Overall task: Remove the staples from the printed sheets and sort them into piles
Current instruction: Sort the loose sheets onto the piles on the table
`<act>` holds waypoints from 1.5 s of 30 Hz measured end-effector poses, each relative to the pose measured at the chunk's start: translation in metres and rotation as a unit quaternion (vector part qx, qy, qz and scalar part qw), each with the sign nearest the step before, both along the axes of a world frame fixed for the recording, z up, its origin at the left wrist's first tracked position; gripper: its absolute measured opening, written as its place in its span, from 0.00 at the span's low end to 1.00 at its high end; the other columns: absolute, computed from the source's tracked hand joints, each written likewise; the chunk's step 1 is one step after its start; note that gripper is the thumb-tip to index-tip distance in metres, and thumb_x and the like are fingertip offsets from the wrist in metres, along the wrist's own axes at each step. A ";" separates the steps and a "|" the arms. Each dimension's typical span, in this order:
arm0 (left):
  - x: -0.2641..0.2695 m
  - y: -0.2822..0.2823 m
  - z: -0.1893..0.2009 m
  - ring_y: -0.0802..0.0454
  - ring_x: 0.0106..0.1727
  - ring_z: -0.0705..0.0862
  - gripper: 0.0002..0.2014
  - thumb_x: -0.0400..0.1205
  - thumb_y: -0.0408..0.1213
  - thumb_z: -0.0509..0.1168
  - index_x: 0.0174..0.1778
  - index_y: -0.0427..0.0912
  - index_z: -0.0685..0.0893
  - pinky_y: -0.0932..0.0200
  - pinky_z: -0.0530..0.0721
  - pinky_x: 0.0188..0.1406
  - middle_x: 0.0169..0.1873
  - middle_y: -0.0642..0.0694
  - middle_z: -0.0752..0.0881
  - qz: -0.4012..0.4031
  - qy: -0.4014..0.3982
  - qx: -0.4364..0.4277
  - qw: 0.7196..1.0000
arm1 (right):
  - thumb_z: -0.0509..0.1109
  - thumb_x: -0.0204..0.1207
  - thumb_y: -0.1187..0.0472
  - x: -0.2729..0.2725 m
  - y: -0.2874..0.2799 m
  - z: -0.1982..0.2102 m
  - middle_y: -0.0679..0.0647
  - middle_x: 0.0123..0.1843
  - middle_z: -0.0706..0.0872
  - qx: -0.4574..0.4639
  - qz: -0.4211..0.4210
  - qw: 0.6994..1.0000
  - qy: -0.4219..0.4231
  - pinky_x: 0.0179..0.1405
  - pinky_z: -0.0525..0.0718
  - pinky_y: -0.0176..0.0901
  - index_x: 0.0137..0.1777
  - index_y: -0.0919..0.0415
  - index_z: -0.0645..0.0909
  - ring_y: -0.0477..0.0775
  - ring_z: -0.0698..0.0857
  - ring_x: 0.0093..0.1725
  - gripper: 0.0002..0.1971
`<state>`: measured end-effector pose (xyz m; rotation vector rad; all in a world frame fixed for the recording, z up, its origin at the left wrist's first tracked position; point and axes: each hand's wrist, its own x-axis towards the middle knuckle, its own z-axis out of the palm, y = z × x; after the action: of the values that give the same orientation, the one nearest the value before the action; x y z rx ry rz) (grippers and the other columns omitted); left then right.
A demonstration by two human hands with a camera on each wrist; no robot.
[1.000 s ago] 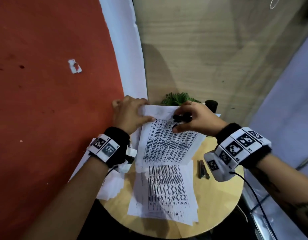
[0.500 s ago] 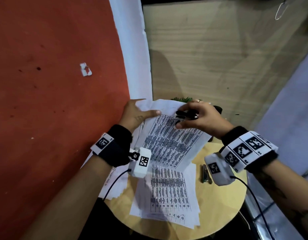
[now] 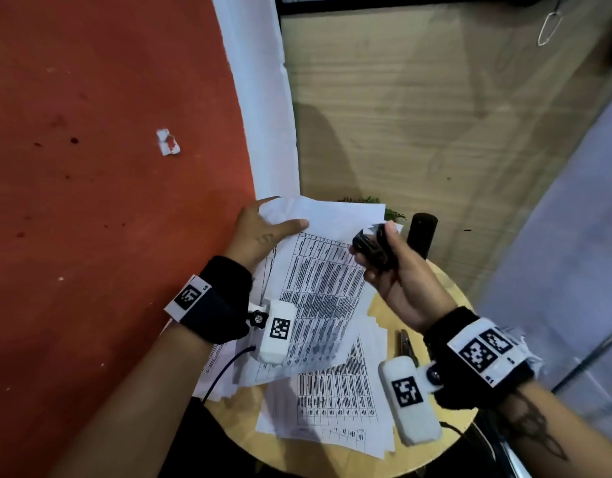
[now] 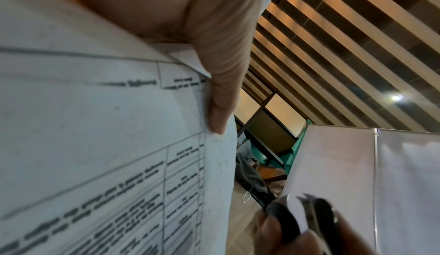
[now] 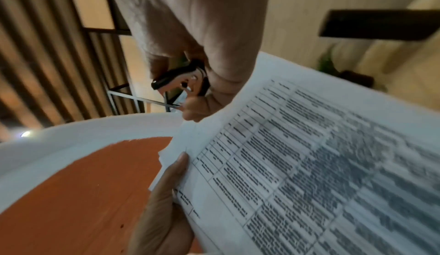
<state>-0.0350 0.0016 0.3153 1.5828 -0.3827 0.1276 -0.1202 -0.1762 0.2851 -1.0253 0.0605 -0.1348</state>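
Remover pulled clear of the sheets

Right hand (image 3: 397, 274) has come off the top edge since the earlier frames, turned palm-up, and now sits just beside the sheets' right corner, fingers curled round the black staple remover (image 3: 368, 243). Wrist view shows the remover (image 5: 181, 82) with its metal claws pointing away from the paper, no contact. Can't tell if a staple sits in the claws, too small. Left hand (image 3: 263, 229) still pinches the top-left corner of the sheets (image 3: 318, 291), thumb (image 4: 221, 97) flat on the printed face, fingers behind.

Step in hand, my guess: staple just out, or being checked. To do it well: keep the left pinch near the corner so pages don't fan, check the corner for a leftover leg before separating, drop any staple away from the piles.

Sheets: white, printed with dense black tables, several pages together, held tilted above the round table (image 3: 445, 294); top corner a bit crumpled and torn-looking. More printed sheets (image 3: 335, 401) lie loosely overlapped on the table below, another lot pokes out at the left edge under the left wrist. Small metal tool (image 3: 406, 343) lies on the table near the right wrist
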 end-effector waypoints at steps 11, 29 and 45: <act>-0.017 -0.004 0.012 0.50 0.37 0.78 0.21 0.55 0.52 0.77 0.38 0.45 0.85 0.50 0.81 0.41 0.36 0.41 0.83 0.006 -0.061 0.043 0.997 | 0.81 0.47 0.70 -0.007 0.013 0.022 0.53 0.48 0.90 -0.162 -0.058 0.980 -0.102 0.49 0.85 0.37 0.52 0.58 0.82 0.49 0.88 0.48 0.29; -0.041 -0.006 0.031 0.70 0.23 0.76 0.17 0.67 0.23 0.77 0.27 0.49 0.81 0.73 0.74 0.27 0.17 0.63 0.80 -0.035 -0.110 0.021 0.993 | 0.70 0.60 0.60 -0.009 0.024 0.058 0.56 0.48 0.84 -0.687 -0.236 0.609 -0.318 0.37 0.81 0.52 0.52 0.62 0.80 0.63 0.84 0.47 0.18; -0.047 -0.005 0.046 0.55 0.34 0.82 0.10 0.64 0.31 0.81 0.34 0.44 0.87 0.58 0.81 0.38 0.31 0.46 0.85 -0.060 -0.130 0.005 0.990 | 0.70 0.61 0.63 -0.010 0.016 0.077 0.56 0.48 0.87 -0.693 -0.188 0.591 -0.366 0.36 0.85 0.53 0.50 0.63 0.85 0.63 0.86 0.44 0.16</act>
<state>-0.0823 -0.0030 0.3614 1.5529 -0.6811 0.2406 -0.1300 -0.1598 0.3619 -2.4487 -0.7198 -1.1388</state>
